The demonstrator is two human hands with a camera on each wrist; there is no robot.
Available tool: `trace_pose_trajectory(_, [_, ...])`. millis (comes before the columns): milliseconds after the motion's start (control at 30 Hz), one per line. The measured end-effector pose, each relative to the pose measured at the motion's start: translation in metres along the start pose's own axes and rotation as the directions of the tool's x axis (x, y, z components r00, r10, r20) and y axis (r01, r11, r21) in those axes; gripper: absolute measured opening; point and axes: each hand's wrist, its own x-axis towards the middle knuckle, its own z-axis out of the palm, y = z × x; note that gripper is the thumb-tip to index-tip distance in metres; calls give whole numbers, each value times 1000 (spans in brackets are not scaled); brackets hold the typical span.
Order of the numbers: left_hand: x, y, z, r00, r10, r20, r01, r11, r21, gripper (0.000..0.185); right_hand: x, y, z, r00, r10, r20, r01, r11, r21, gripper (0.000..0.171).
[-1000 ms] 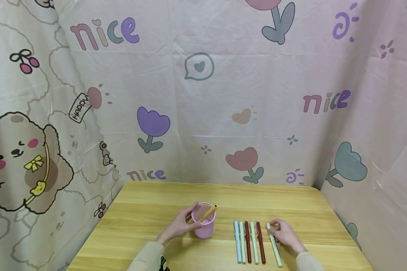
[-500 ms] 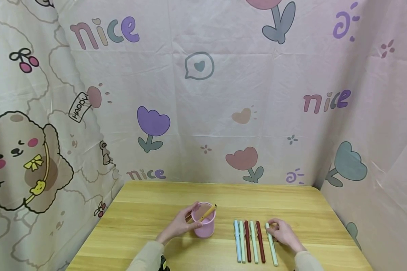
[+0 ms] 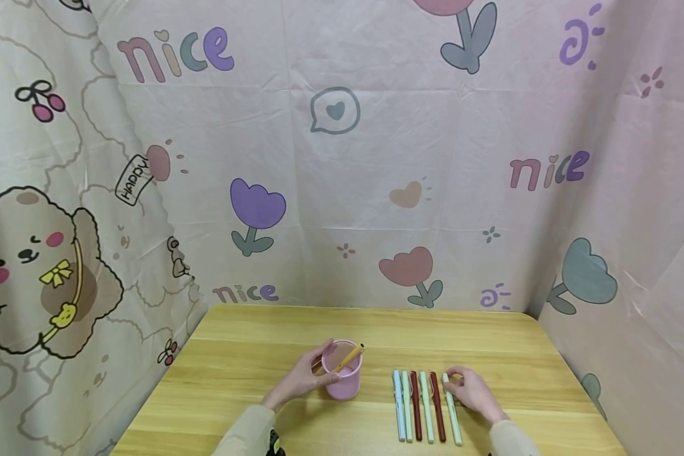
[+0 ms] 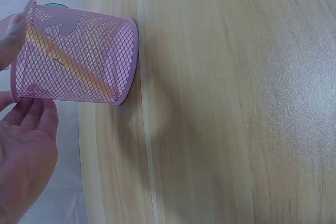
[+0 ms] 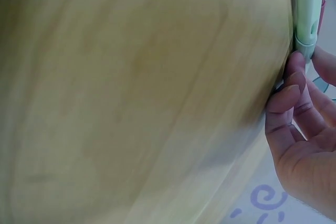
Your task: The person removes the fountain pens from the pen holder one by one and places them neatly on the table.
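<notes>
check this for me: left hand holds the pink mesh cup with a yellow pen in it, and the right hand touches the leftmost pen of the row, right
Not quite. The right hand touches the rightmost pen of the row, the pale green pen, not the leftmost; the head view shows it. The rest holds: the left hand holds the pink mesh cup, and a yellow pen leans inside it.

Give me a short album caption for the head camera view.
Left hand holds a pink mesh cup; right hand touches the last pen in a row.
</notes>
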Motion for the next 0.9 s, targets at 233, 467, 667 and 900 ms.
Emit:
trace_pose_trajectory(233, [1, -1, 1, 1000, -4, 1, 4, 1000, 13, 90, 0, -1, 0, 1000, 2, -3, -2, 1000, 0, 37])
trace_pose_trajectory(467, [2, -3, 1, 1000, -5, 3, 5, 1000, -2, 89, -1, -3, 1, 1000, 15, 4, -15, 1000, -6, 39])
trace_pose_trajectory(667, [0, -3, 1, 1000, 8, 1, -8, 1000, 5, 88, -1, -4, 0, 1000, 22, -3, -22, 1000, -12, 37])
trace_pose_trajectory(900, [0, -1, 0, 1000, 6, 1, -6, 1000, 0, 87, -2, -4, 0, 1000, 15, -3, -15, 1000, -1, 36])
